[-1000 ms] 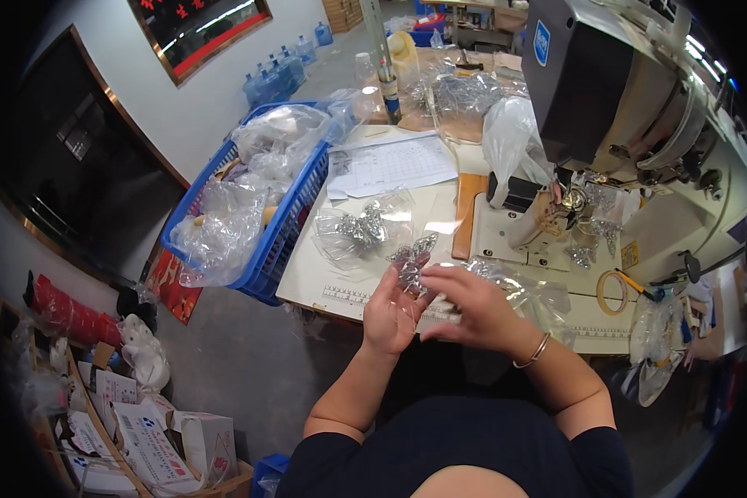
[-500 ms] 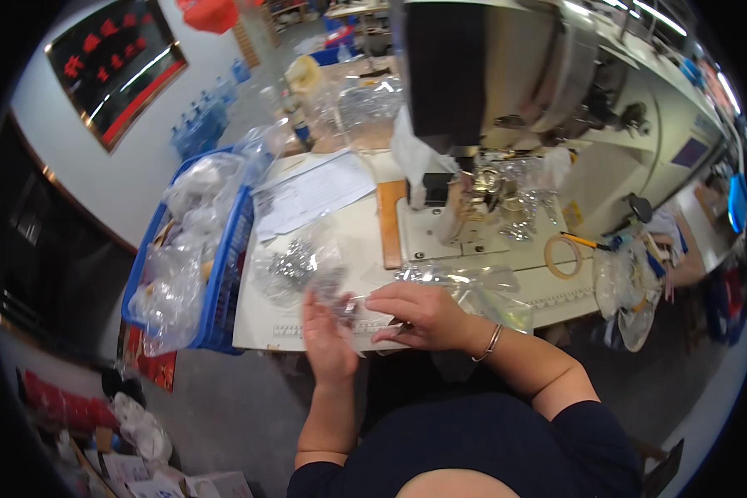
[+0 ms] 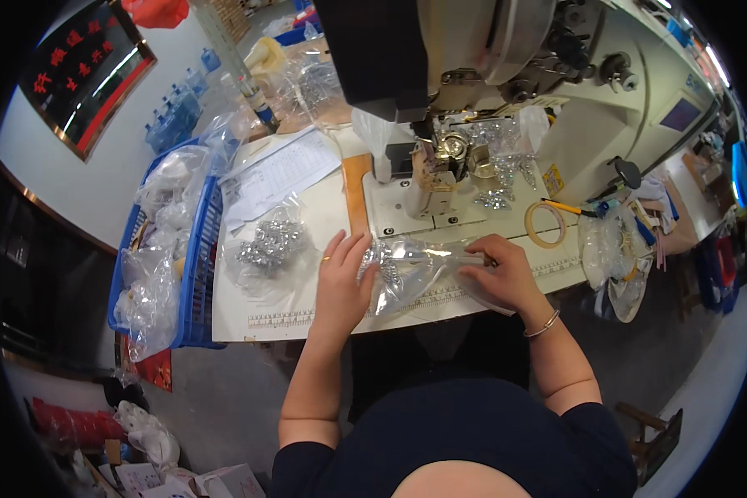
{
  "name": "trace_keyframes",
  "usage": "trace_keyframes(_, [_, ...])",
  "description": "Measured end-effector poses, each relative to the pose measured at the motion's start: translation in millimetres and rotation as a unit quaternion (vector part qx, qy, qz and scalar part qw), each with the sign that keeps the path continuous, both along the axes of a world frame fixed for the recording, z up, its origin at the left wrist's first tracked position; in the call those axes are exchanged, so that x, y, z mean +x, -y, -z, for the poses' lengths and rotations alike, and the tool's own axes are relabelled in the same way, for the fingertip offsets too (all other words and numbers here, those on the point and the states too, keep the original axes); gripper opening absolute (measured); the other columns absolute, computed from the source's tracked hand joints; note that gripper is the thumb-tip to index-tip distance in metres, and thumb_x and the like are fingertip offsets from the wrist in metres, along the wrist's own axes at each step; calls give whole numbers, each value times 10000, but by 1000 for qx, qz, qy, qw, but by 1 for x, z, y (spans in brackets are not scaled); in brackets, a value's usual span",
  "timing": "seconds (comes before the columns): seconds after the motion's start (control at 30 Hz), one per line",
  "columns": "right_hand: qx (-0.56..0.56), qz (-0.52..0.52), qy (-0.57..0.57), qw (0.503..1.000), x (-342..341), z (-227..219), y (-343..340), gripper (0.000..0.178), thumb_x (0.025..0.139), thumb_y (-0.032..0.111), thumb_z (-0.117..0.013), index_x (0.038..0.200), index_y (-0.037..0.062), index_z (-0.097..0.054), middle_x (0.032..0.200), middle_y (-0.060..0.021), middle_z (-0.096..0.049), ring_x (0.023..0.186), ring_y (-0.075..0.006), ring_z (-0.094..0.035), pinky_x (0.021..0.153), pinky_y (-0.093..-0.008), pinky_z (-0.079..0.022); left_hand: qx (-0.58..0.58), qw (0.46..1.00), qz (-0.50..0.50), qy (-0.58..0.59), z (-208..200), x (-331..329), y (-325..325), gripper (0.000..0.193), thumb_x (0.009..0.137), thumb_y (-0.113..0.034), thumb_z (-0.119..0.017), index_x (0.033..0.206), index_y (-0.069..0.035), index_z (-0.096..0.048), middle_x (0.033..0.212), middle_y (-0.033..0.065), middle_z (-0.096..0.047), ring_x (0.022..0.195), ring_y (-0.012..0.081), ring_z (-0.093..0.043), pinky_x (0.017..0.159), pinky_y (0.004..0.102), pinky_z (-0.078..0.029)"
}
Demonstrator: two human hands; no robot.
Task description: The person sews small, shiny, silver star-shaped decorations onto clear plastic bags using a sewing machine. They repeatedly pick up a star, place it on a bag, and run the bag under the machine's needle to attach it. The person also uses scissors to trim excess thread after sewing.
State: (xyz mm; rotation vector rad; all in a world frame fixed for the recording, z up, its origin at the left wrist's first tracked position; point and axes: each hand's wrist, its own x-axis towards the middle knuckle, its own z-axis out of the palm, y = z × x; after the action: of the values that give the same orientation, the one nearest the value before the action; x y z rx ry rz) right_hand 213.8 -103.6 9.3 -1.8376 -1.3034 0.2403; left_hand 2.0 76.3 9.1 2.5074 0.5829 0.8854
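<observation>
Currently left hand (image 3: pixel 346 282): fingers slightly parted, thumb touching clear bag (image 3: pixel 427 267) at its left end; firmness of grip unclear. Right hand (image 3: pixel 508 278): fingers narrow at opposite end, hold unclear. Bag on table (image 3: pixel 325 220), long axis left-right, near sewing machine (image 3: pixel 382 58).

Pale tabletop (image 3: pixel 325 209), centre of frame. Items resting directly on it: paper sheet (image 3: pixel 282 176) and bagged silver pieces (image 3: pixel 271 246), left of centre; brown strip (image 3: pixel 357 195) and clear plastic bag (image 3: pixel 426 259), centre; tape ring (image 3: pixel 548 246), right of centre.
</observation>
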Motion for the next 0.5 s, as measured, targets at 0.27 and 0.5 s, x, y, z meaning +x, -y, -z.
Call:
trace_keyframes(0.27, [16,-41,55,998,-12,8,-3,300,699,169,-772,936,40,-640,893,-94,-609,722,-239,-613,646,-317,-515,-56,986,132,-82,21,-3,-18,559,722,17,-591,1266,-57,-487,1276,182,-497,1233,332,-430,993,399,-394])
trace_keyframes(0.5, [43,-23,54,997,-14,0,-8,246,707,133,-750,908,44,-640,839,-97,-612,723,-255,-609,630,-331,-504,-102,994,-28,30,34,-4,-35,310,848,-34,-567,1155,-52,-596,1028,116,-652,884,280,-658,738,327,-535])
